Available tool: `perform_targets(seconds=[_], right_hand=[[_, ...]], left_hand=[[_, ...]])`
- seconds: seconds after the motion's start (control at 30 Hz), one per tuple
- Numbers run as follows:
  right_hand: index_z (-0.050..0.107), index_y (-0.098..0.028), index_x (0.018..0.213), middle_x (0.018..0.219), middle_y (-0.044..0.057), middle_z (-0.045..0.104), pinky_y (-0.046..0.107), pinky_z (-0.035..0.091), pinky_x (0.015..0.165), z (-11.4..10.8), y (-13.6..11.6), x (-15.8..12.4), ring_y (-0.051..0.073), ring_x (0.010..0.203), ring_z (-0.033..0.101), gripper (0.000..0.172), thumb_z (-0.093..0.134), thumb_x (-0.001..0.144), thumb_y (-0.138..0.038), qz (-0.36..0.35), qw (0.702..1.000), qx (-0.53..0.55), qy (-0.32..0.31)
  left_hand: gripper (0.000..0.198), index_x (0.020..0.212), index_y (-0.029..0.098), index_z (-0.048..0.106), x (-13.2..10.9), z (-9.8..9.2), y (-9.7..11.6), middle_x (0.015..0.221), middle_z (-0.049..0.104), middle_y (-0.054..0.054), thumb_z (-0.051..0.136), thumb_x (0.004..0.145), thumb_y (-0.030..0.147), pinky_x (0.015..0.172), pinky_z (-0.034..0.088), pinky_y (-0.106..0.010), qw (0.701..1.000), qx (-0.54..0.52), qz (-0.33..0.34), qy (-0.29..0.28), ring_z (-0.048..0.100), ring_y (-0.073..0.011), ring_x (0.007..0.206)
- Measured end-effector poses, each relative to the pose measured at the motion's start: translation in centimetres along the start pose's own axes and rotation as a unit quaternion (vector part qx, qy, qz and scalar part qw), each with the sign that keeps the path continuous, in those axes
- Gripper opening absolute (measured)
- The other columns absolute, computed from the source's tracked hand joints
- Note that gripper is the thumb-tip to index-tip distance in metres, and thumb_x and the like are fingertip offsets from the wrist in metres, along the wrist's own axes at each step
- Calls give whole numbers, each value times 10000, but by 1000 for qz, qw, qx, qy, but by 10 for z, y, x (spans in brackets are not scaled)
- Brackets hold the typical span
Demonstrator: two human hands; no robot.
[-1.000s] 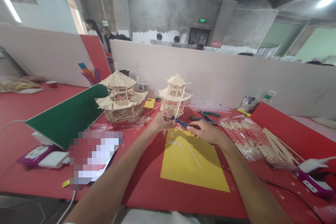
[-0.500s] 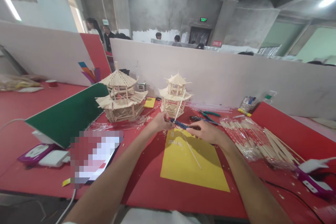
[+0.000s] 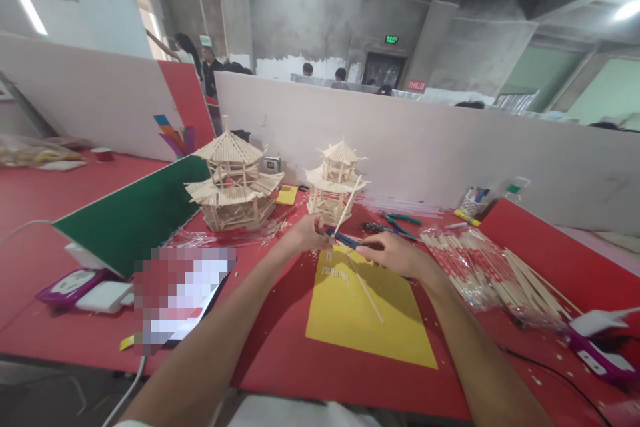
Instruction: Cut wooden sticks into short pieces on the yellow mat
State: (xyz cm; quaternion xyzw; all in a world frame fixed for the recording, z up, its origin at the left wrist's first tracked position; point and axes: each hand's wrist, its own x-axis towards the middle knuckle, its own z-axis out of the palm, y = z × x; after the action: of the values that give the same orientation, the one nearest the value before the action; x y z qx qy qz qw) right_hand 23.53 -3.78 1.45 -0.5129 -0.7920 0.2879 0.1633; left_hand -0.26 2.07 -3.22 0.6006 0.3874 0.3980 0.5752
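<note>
My left hand is closed in a pinch at the lower end of a thin pale wooden stick, which slants up and to the right. My right hand is closed around a slim dark blue tool; its exact kind is too small to tell. The tool's far end meets the stick beside my left fingertips. Below the hands lies a yellow sheet with another thin stick and several short cut pieces on it. Behind the hands stands a small wooden-stick pagoda model.
A larger pagoda model stands at left, near a green panel and a tablet. Green-handled pliers and bagged sticks lie at right. Purple power strips sit at the sides; a pale partition runs behind.
The upright stick leans further to the right at its top. Both hands stay nearly in place with the tool. The camera view has shifted slightly.
</note>
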Motion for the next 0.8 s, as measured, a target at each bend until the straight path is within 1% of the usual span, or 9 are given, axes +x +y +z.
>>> perform_targets(seconds=[0.07,0.17,0.43,0.67,0.8], right_hand=[[735,-201,1146,674,17,647,243,327,526,0,0,0,136,563,500,466,592,854,-534,3,1000,0,-3],[738,-205,1148,656,14,640,243,324,523,1,0,0,135,557,489,459,597,850,-524,7,1000,-2,-2],[748,-202,1128,622,0,615,234,303,514,3,-3,0,124,541,452,462,591,844,-531,15,1000,-15,-2],[740,-229,1127,650,-11,596,231,271,498,3,-5,1,103,513,407,446,531,884,-539,9,998,-53,-17],[746,-228,1108,660,-6,610,235,267,496,3,-6,1,105,520,416,433,530,887,-531,10,998,-68,-12]], left_hand=[[523,747,209,335,0,0,0,539,580,87,821,581,107,589,557,-274,1000,5,-3,-5,652,-135,543],[512,751,211,339,0,0,-1,536,580,85,815,590,114,585,556,-278,1000,10,-12,-6,666,-151,556],[521,744,205,367,1,0,-2,531,593,80,840,552,100,581,561,-269,1000,3,-31,1,695,-176,586],[447,794,176,460,2,-1,-4,565,616,63,838,563,118,599,568,-274,1000,5,-24,-10,703,-178,615],[435,791,174,449,3,-2,-6,586,626,58,823,575,122,590,572,-277,1000,10,-19,-9,694,-167,597]])
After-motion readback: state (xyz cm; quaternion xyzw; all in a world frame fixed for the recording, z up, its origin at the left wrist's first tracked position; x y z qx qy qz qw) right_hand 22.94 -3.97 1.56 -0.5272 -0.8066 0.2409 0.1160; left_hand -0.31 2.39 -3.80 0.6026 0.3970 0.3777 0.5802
